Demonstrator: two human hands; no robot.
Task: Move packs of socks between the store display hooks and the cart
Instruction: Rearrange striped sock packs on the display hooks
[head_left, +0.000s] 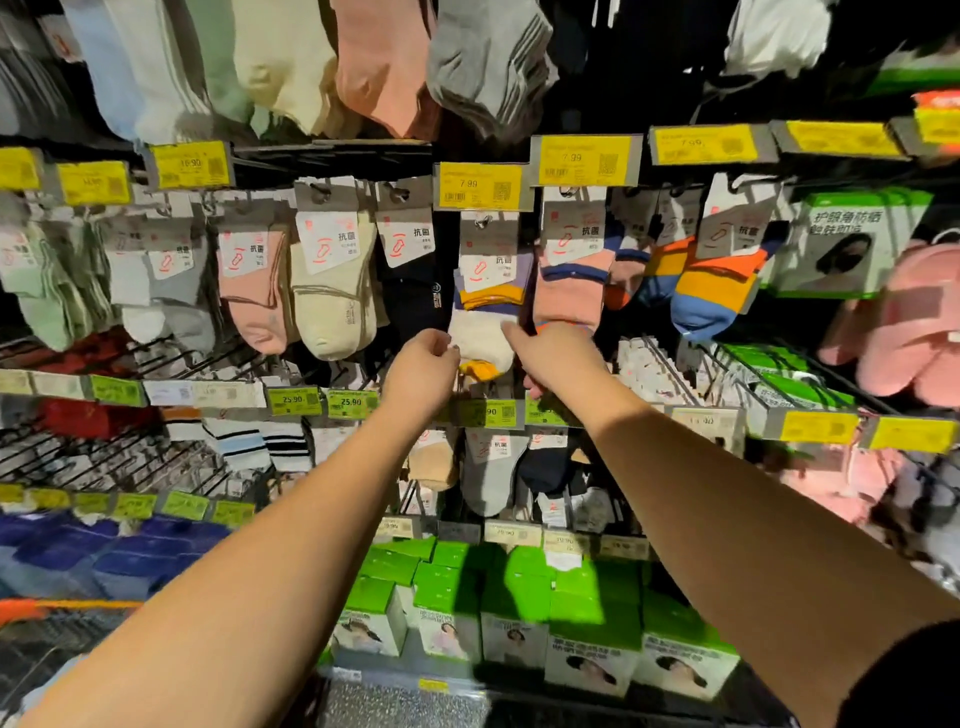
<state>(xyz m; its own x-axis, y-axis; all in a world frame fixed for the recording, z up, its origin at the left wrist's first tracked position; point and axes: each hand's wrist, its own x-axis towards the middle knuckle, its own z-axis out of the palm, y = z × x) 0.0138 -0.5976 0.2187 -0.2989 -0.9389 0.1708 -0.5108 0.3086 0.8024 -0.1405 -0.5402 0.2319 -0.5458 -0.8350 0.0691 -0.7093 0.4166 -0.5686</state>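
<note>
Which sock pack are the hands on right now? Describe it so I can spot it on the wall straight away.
Find the middle row of hooks, under the yellow 7.99 tag. The sock pack hangs there, between a dark navy pack and a pink pack. Left hand and right hand meet at its lower end. It alone has a cream body with purple and orange bands and an orange toe.

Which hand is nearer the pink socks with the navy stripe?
Right. The right hand is just below the pink navy-striped socks; the left hand is further left.
</note>
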